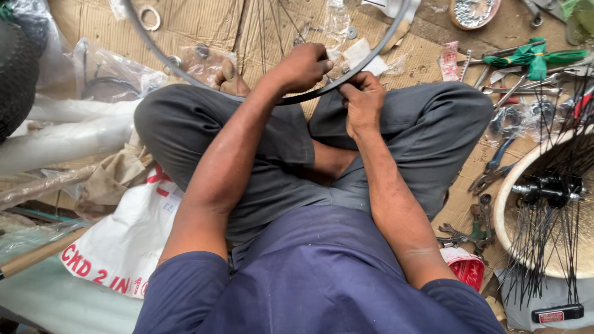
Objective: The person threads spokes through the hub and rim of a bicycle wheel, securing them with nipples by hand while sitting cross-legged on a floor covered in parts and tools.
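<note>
Steel wheel rim (pixel 185 71) rests over the crossed legs, on the cardboard floor (pixel 198 21). Left hand (pixel 306 65) closed over its near edge; right hand (pixel 364 102) pinches it from below. Risk: the rim could slip or nip fingers between spokes (pixel 272 25). Bowl (pixel 473 12) at far edge holds silvery bits; clear bags (pixel 204 59) hold small fittings.

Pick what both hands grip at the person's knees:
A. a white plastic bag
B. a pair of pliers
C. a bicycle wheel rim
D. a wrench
C: the left hand and right hand both close on the dark curved rim, with thin spokes above it; pliers and wrenches lie untouched on the cardboard to the right.
</note>
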